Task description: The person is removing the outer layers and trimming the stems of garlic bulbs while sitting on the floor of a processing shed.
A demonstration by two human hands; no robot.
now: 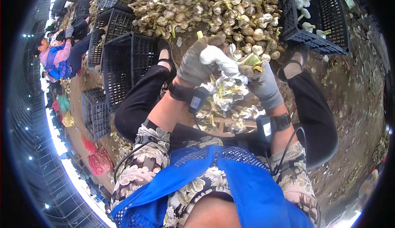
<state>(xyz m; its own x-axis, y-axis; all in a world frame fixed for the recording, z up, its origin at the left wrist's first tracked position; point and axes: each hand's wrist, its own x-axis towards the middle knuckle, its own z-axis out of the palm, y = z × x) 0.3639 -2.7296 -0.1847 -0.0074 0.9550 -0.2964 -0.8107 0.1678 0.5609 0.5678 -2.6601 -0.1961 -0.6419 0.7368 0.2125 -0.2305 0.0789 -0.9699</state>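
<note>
In a grey work glove, my left hand (197, 63) grips a white garlic bulb (209, 55), its cut green stem (200, 34) poking up past the fingers. A strip of white garlic skin (230, 67) stretches from the bulb across to my right hand (267, 84), also gloved. Those fingers pinch the skin together with a yellow-green leaf piece (251, 60). Below both hands, between my legs, lies a heap of peeled garlic skins (226, 93). My fingertips are partly hidden by the glove folds and the skin.
Unpeeled garlic bulbs (200, 7) are piled ahead. A black plastic crate (318, 39) at the right holds several white bulbs (308, 27). More crates (118, 70) stand left, beside red mesh bags (100, 161). Another person (58, 56) sits farther left. Wrist devices (197, 100) trail cables (290, 154).
</note>
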